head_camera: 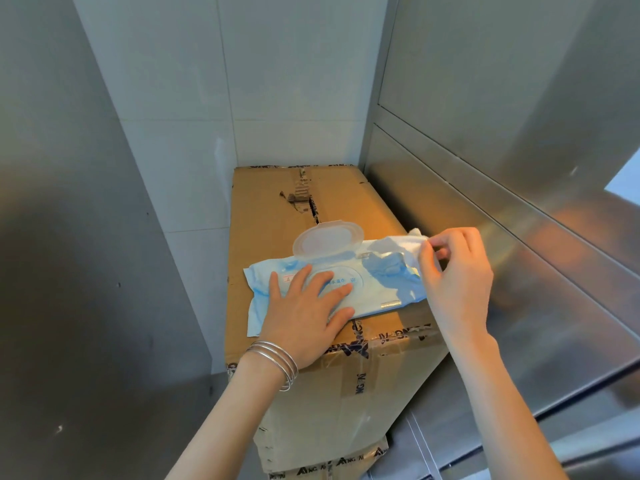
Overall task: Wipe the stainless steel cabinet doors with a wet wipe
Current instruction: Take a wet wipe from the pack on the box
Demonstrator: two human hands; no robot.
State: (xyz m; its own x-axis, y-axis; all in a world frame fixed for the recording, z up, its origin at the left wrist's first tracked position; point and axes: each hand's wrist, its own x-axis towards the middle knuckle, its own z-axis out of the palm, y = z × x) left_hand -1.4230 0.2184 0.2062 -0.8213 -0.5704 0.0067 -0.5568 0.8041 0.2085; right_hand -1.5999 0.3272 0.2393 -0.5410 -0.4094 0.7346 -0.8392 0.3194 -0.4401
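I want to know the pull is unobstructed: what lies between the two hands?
In the head view, the blue top of the pack, which the left hand presses flat, and the white wipe that the right hand pinches.

White tiled wall behind — taped cardboard box below

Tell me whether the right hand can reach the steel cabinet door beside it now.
Probably yes: the right hand, pinching a wipe, is next to the cabinet door with nothing between them.
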